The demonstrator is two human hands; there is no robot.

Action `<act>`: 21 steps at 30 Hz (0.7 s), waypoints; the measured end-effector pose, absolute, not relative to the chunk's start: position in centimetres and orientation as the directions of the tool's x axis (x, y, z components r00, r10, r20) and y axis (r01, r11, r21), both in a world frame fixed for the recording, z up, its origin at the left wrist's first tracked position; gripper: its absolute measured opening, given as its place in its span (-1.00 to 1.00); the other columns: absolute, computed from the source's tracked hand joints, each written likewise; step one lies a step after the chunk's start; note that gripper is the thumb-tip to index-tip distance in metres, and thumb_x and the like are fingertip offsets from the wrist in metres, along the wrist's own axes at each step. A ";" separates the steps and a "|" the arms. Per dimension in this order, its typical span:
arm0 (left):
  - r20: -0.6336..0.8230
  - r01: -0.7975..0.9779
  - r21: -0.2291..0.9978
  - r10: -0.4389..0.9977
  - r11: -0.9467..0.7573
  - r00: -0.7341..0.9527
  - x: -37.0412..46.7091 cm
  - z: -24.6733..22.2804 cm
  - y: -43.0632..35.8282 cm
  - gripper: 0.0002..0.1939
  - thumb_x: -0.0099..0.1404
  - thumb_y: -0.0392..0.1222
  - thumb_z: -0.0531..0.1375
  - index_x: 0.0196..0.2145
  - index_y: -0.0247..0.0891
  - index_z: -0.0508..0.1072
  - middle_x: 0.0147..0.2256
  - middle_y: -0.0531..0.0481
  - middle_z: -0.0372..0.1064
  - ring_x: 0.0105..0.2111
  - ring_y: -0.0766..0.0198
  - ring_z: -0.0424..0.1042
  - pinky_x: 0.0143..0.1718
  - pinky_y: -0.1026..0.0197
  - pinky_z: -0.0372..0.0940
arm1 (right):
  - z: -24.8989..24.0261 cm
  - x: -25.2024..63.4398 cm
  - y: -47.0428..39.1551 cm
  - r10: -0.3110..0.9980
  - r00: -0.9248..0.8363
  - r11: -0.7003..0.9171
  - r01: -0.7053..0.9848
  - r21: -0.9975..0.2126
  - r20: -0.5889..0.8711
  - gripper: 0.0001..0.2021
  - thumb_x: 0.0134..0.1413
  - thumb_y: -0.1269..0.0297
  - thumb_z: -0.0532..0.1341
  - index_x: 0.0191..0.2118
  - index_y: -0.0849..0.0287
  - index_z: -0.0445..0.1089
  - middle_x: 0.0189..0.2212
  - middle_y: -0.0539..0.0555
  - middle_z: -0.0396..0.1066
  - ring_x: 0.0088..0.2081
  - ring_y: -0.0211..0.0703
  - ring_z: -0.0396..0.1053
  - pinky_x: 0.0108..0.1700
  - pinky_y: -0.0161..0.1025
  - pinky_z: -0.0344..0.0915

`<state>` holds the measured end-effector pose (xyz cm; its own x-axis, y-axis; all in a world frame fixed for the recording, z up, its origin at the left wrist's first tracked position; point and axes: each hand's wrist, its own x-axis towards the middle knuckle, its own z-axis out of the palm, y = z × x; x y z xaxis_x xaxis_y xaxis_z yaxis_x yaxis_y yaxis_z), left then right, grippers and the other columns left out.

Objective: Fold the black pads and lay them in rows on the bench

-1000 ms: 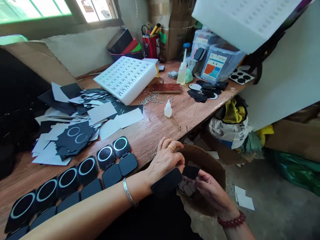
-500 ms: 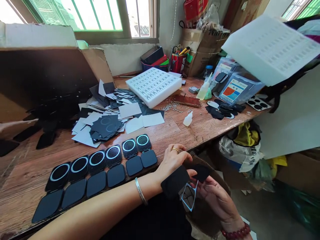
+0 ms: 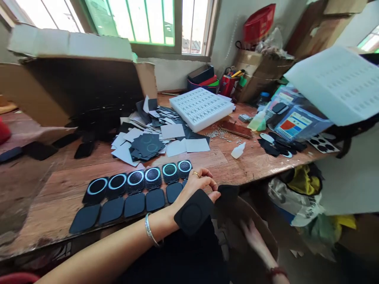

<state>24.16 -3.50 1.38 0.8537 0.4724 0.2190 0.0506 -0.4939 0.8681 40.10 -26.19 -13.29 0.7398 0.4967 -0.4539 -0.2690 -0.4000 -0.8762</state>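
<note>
My left hand (image 3: 197, 185) is over the table's front edge, thumb and fingers closed on a thin black piece (image 3: 229, 192). A black square pad (image 3: 194, 212) with a faint ring lies against its wrist. My right hand (image 3: 251, 232) is lower right, over a dark container below the table; motion smears its fingers. Left of my left hand stands a row of black square pieces with pale rings (image 3: 135, 180), some in stacks, each with a plain black square flap (image 3: 134, 204) in front.
Behind the row is a heap of black and white cards (image 3: 148, 146). A white foam tray (image 3: 201, 108), small metal bits (image 3: 220, 134), a small white bottle (image 3: 238, 150) and a cardboard box (image 3: 146, 81) are on the table (image 3: 62, 189). Bags (image 3: 296, 197) hang at right.
The view has turned left. My right hand has moved down, away from my left hand, and the pale-edged frame beside it is out of sight. My left hand still holds the black piece.
</note>
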 end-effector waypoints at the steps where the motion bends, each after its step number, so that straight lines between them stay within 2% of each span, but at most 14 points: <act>1: 0.221 0.061 0.862 0.482 -0.503 0.848 23.0 1.6 -3.0 -0.88 0.09 -0.40 0.32 -0.43 -0.23 0.48 -0.11 -0.08 0.27 0.00 0.08 0.29 0.10 -0.03 0.22 | -13.2 40.1 -26.0 0.499 0.738 -0.457 -0.222 -0.861 -0.455 -0.62 0.21 0.04 0.25 0.07 0.09 0.39 0.05 0.13 0.40 0.05 0.02 0.39 0.06 0.01 0.35; 4: 0.240 0.093 0.827 0.497 -0.555 0.834 18.8 1.9 -1.9 -0.88 0.07 -0.38 0.35 -0.44 -0.23 0.49 -0.11 -0.08 0.29 -0.02 0.09 0.29 0.04 0.03 0.27 | -11.7 40.3 -25.1 0.538 0.706 -0.581 -0.085 -0.809 -0.460 -0.79 0.22 0.12 0.25 -0.06 0.01 0.46 -0.04 0.12 0.45 -0.05 0.00 0.45 -0.13 -0.10 0.42; 6: 0.248 0.119 0.806 0.513 -0.580 0.822 15.8 1.9 -1.5 -0.87 0.06 -0.39 0.35 -0.44 -0.24 0.50 -0.11 -0.08 0.30 -0.03 0.10 0.30 0.00 0.09 0.29 | -10.0 40.5 -23.8 0.586 0.676 -0.611 0.008 -0.791 -0.446 -0.87 0.07 0.08 0.31 -0.30 -0.04 0.53 -0.27 0.14 0.54 -0.21 0.13 0.52 -0.35 -0.11 0.41; 8: 0.245 0.160 0.797 0.553 -0.583 0.797 13.1 2.0 -1.2 -0.87 0.05 -0.40 0.35 -0.43 -0.25 0.50 -0.10 -0.08 0.30 -0.03 0.12 0.30 -0.01 0.12 0.29 | -7.6 40.3 -21.9 0.636 0.670 -0.601 0.120 -0.791 -0.381 -0.84 -0.06 0.04 0.34 -0.44 -0.01 0.52 -0.47 0.12 0.52 -0.40 0.15 0.52 -0.47 -0.12 0.36; 9: 0.241 0.184 0.795 0.580 -0.578 0.778 11.8 2.0 -1.0 -0.86 0.05 -0.41 0.35 -0.44 -0.25 0.49 -0.10 -0.08 0.31 -0.04 0.13 0.31 -0.02 0.14 0.29 | -6.2 39.8 -20.7 0.670 0.676 -0.568 0.202 -0.798 -0.306 -0.81 -0.08 0.01 0.34 -0.45 0.00 0.51 -0.52 0.09 0.51 -0.45 0.10 0.50 -0.49 -0.15 0.36; 11: 0.234 0.226 0.795 0.629 -0.563 0.741 9.6 2.1 -0.7 -0.87 0.05 -0.41 0.34 -0.44 -0.25 0.49 -0.12 -0.07 0.31 -0.06 0.14 0.31 -0.04 0.15 0.30 | -3.2 38.1 -17.8 0.753 0.653 -0.428 0.389 -0.816 -0.084 -0.77 -0.05 -0.03 0.31 -0.40 0.02 0.51 -0.51 0.06 0.51 -0.45 0.02 0.49 -0.46 -0.22 0.38; 12: 0.234 0.244 0.795 0.652 -0.555 0.721 8.6 2.1 -0.5 -0.87 0.05 -0.40 0.34 -0.44 -0.24 0.49 -0.12 -0.07 0.31 -0.06 0.15 0.31 -0.04 0.15 0.30 | -1.8 36.8 -16.1 0.810 0.586 -0.327 0.479 -0.815 0.019 -0.76 -0.02 -0.02 0.30 -0.36 0.03 0.52 -0.46 0.05 0.52 -0.43 -0.01 0.49 -0.45 -0.24 0.38; 15: 0.243 0.295 0.795 0.723 -0.531 0.647 6.2 1.8 0.4 -0.87 0.05 -0.40 0.33 -0.46 -0.25 0.48 -0.15 -0.06 0.31 -0.09 0.16 0.32 -0.02 0.13 0.29 | 1.7 32.4 -10.6 0.933 0.187 0.098 0.692 -0.715 0.309 -0.82 0.05 0.07 0.30 -0.33 0.04 0.53 -0.29 0.08 0.51 -0.31 -0.06 0.48 -0.30 -0.26 0.41; 16: 0.249 0.315 0.790 0.746 -0.525 0.618 5.5 1.6 0.7 -0.87 0.05 -0.41 0.33 -0.46 -0.25 0.48 -0.16 -0.05 0.32 -0.10 0.16 0.32 -0.02 0.13 0.29 | 2.4 31.0 -8.9 0.930 0.076 0.201 0.715 -0.669 0.360 -0.84 0.08 0.11 0.29 -0.28 0.04 0.53 -0.24 0.08 0.49 -0.33 -0.11 0.47 -0.31 -0.27 0.41; 19: 0.299 0.354 0.765 0.783 -0.539 0.546 3.7 1.0 1.6 -0.86 0.02 -0.42 0.33 -0.48 -0.25 0.47 -0.20 -0.04 0.32 -0.12 0.17 0.33 -0.05 0.13 0.30 | 3.3 27.0 -4.6 0.879 -0.202 0.428 0.734 -0.527 0.433 -0.84 0.16 0.20 0.28 -0.16 0.07 0.49 -0.16 0.12 0.44 -0.20 -0.08 0.44 -0.19 -0.21 0.41; 21: 0.339 0.361 0.748 0.788 -0.557 0.514 2.7 0.9 2.1 -0.86 0.03 -0.42 0.33 -0.48 -0.25 0.47 -0.20 -0.04 0.31 -0.12 0.16 0.33 -0.06 0.13 0.31 | 3.4 24.9 -2.7 0.830 -0.334 0.530 0.723 -0.443 0.448 -0.90 0.21 0.27 0.24 -0.18 0.11 0.46 -0.19 0.13 0.43 -0.16 -0.06 0.41 -0.14 -0.16 0.39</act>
<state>2.67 2.10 0.89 0.5138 0.7882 0.3389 0.3609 -0.5569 0.7481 24.93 -2.74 3.36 -0.3339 0.8296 0.4475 0.7230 0.5300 -0.4432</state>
